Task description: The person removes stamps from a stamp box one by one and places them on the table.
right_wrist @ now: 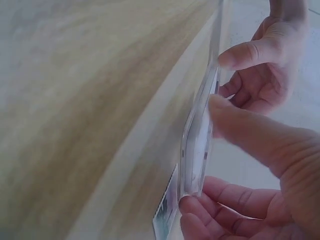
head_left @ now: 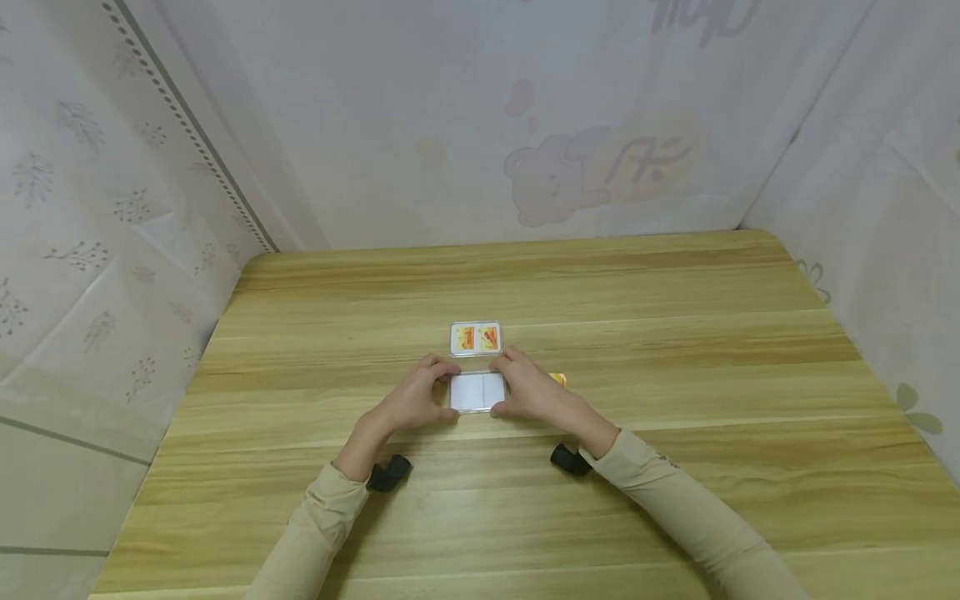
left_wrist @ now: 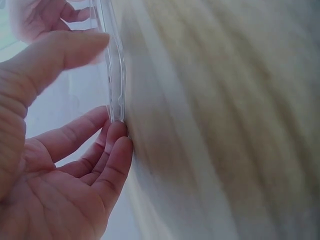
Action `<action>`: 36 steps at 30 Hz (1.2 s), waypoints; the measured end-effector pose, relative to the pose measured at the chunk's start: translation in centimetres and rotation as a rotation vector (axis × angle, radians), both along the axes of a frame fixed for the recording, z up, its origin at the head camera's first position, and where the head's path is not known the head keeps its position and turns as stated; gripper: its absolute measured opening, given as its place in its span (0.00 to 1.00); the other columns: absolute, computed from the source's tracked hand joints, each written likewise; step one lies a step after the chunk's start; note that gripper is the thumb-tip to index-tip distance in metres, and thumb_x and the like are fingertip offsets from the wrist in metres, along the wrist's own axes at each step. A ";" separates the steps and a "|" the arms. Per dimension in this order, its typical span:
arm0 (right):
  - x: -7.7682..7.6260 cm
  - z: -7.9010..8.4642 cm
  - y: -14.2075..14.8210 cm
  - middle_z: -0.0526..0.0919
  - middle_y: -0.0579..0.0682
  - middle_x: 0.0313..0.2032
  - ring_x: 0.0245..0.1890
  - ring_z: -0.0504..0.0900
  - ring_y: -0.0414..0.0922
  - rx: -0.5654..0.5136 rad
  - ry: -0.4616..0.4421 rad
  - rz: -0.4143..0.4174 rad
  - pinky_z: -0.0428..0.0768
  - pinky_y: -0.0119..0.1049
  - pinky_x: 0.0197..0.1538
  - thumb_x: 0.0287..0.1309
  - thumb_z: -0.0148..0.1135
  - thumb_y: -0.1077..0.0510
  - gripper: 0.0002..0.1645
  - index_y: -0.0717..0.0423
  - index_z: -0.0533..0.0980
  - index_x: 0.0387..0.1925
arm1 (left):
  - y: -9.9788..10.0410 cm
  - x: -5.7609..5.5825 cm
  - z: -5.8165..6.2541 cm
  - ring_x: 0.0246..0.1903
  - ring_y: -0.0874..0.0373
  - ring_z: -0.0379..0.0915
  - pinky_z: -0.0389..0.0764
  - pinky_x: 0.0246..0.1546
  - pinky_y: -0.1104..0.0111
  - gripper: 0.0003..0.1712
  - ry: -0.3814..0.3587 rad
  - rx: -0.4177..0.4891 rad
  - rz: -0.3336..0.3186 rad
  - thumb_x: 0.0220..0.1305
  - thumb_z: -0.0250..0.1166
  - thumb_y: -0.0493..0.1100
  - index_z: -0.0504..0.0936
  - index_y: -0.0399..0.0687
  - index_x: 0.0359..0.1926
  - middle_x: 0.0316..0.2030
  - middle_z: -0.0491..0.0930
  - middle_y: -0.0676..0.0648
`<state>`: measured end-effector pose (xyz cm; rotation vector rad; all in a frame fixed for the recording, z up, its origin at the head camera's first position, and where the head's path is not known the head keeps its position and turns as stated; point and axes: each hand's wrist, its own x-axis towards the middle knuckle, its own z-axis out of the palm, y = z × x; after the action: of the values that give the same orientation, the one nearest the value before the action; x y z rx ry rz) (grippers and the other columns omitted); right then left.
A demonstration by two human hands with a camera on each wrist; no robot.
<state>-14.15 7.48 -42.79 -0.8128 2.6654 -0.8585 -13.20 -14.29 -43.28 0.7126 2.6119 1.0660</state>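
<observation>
A clear plastic case with a white inside lies flat in front of me on the table. My left hand holds its left end, thumb at the near corner and fingers at the far corner. At the right end my right hand grips it the same way. In the right wrist view the case shows edge-on, with the right thumb on its near edge. Beside it lies a stamp with a perforated edge. Just beyond is a second clear case holding two orange-and-yellow stamps.
A small orange-and-yellow piece peeks out beyond my right hand, mostly hidden by it. The wood-grain table runs back to a pale printed curtain. Black devices sit at both wrists, by the beige sleeves.
</observation>
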 end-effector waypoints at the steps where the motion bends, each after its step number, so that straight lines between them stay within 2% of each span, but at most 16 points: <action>1: 0.0 0.0 0.0 0.73 0.56 0.44 0.40 0.70 0.46 0.002 0.003 -0.001 0.74 0.36 0.42 0.40 0.76 0.58 0.32 0.69 0.74 0.47 | -0.1 0.0 0.0 0.46 0.47 0.69 0.72 0.49 0.57 0.31 0.001 0.006 -0.001 0.42 0.74 0.32 0.75 0.30 0.51 0.47 0.72 0.39; 6: -0.3 0.2 0.3 0.75 0.56 0.44 0.40 0.72 0.47 -0.010 0.031 -0.030 0.75 0.38 0.44 0.44 0.74 0.56 0.30 0.68 0.75 0.47 | -0.4 -0.5 0.1 0.43 0.48 0.70 0.73 0.47 0.57 0.24 0.009 0.057 0.015 0.47 0.72 0.33 0.77 0.30 0.47 0.43 0.73 0.39; 10: -0.9 0.3 0.7 0.75 0.58 0.43 0.40 0.73 0.48 -0.041 0.051 -0.053 0.76 0.38 0.44 0.48 0.71 0.57 0.28 0.69 0.74 0.48 | -0.7 -1.2 0.0 0.40 0.47 0.70 0.74 0.44 0.58 0.20 0.034 0.100 0.077 0.51 0.69 0.31 0.77 0.28 0.46 0.40 0.73 0.38; 15: -1.7 0.2 0.9 0.76 0.60 0.44 0.39 0.74 0.50 -0.089 0.085 -0.063 0.77 0.38 0.41 0.52 0.68 0.59 0.26 0.70 0.74 0.49 | -0.7 -2.2 0.1 0.43 0.44 0.69 0.73 0.46 0.55 0.23 0.067 0.126 0.181 0.51 0.68 0.29 0.74 0.25 0.49 0.42 0.72 0.35; 18: -2.2 0.1 1.0 0.76 0.62 0.43 0.40 0.75 0.51 -0.115 0.099 -0.072 0.77 0.39 0.43 0.52 0.67 0.59 0.26 0.72 0.73 0.49 | -0.5 -2.7 0.0 0.44 0.42 0.69 0.73 0.48 0.54 0.25 0.101 0.126 0.211 0.51 0.68 0.30 0.73 0.24 0.51 0.43 0.72 0.33; 22: -2.8 0.0 1.2 0.75 0.63 0.43 0.42 0.74 0.52 -0.145 0.097 -0.085 0.77 0.40 0.45 0.52 0.67 0.60 0.26 0.72 0.72 0.50 | -0.4 -3.4 0.0 0.46 0.41 0.69 0.72 0.49 0.53 0.28 0.113 0.113 0.226 0.49 0.69 0.31 0.72 0.24 0.52 0.45 0.72 0.32; 30: -4.0 -0.1 1.4 0.75 0.65 0.45 0.43 0.74 0.55 -0.192 0.093 -0.088 0.76 0.42 0.45 0.50 0.68 0.61 0.27 0.73 0.72 0.50 | 0.0 -4.5 0.0 0.50 0.41 0.67 0.70 0.52 0.52 0.36 0.044 0.101 0.221 0.46 0.72 0.33 0.68 0.26 0.57 0.50 0.70 0.32; 36: -4.6 -0.2 1.1 0.74 0.64 0.47 0.43 0.74 0.53 -0.166 0.050 -0.108 0.76 0.42 0.46 0.49 0.69 0.61 0.30 0.71 0.71 0.53 | 0.4 -5.3 -0.2 0.54 0.40 0.63 0.68 0.55 0.52 0.43 -0.020 0.081 0.200 0.45 0.74 0.35 0.64 0.27 0.60 0.55 0.66 0.32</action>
<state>-18.80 8.62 -43.02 -0.7400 2.7312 -1.1120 -18.45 -13.86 -43.44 0.4614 2.6795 1.2336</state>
